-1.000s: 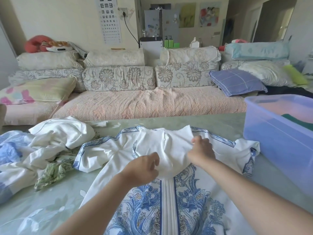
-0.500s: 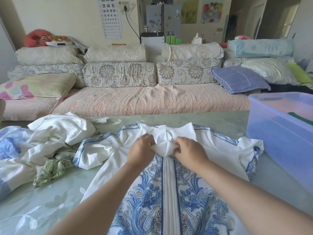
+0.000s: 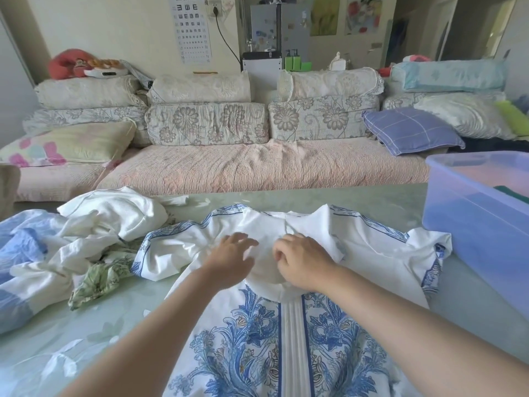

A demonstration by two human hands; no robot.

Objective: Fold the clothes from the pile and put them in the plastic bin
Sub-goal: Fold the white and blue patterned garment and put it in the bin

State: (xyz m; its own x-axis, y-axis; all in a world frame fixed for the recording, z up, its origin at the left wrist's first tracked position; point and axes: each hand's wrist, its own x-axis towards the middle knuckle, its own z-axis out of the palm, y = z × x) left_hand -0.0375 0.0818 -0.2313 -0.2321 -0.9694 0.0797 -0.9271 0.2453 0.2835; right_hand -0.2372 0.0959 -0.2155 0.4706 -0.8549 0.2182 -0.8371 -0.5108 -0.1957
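Observation:
A white garment with blue floral print (image 3: 337, 351) lies spread flat on the pale green table (image 3: 114, 325), its neck end away from me. My left hand (image 3: 232, 259) rests on the white yoke with its fingers stretched out flat. My right hand (image 3: 300, 262) sits beside it on the same yoke, fingers curled and pinching the white fabric near the collar. The pile of unfolded clothes (image 3: 86, 247), white, light blue and green, is heaped at the left. The translucent blue plastic bin (image 3: 472, 224) stands at the right with folded items inside.
A long sofa (image 3: 257, 167) with floral cushions and several pillows runs behind the table's far edge. The garment's right sleeve reaches almost to the bin wall. Bare tabletop shows at the front left.
Both hands had pinched the collar together at the centre; the left hand has since let go and flattened on the fabric, and the right has shifted slightly right.

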